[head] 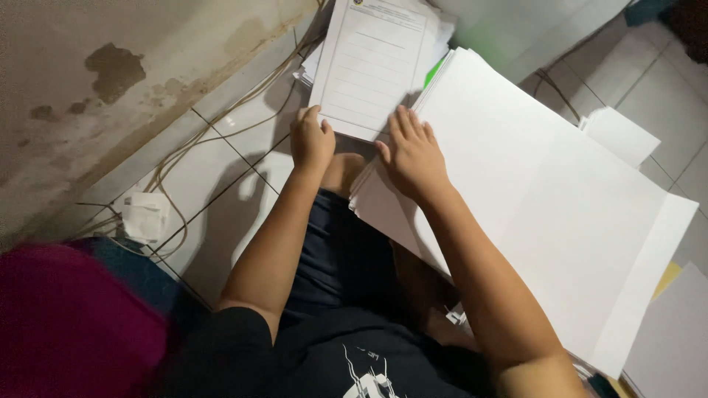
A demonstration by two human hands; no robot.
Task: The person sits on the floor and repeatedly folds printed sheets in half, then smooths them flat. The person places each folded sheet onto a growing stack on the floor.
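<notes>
The person sat on the tiled floor [221, 158] by the stained wall [110, 81], papers all round. The left hand [311, 140] lay at the lower left corner of a printed form [369, 66], fingers curled onto its edge, thumb tucked under as far as I could tell; the light was poor there, so whether it pinched the sheet or merely pressed it I couldn't say for sure. The right hand [413, 151] was spread flat, fingers splayed, gripping nothing, resting where the form's lower edge met the big stack of blank white sheets [546, 191] across the lap. The form topped a smaller heap [313, 63] by the wall, just ahead of both hands. Judging by the heaps, the sorting looked well short of done: a thick blank stack lay to the right, more sheets [619, 133] waited on the floor beyond, and only the modest heap stood at the wall. Cables [184, 140] trailed along the skirting; a magenta cloth [66, 317] blurred at the left.
</notes>
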